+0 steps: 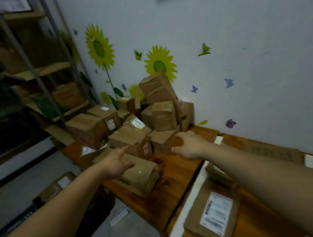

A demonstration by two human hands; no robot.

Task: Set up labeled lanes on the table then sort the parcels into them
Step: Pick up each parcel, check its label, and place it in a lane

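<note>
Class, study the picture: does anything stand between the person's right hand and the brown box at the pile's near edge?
Nothing visible does. The right hand is at the box, fingers curved over its top edge; whether they touch is unclear.

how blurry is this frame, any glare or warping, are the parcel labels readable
Head view: dim, with motion blur throughout, heaviest on the shelves at left; the wide-angle lens stretches the forearms toward the corners; faint tape glare on the taped parcel; the white label is smeared and unreadable.

Label (pixel 216 214) on parcel (pixel 194 229) blurred, unreadable
</note>
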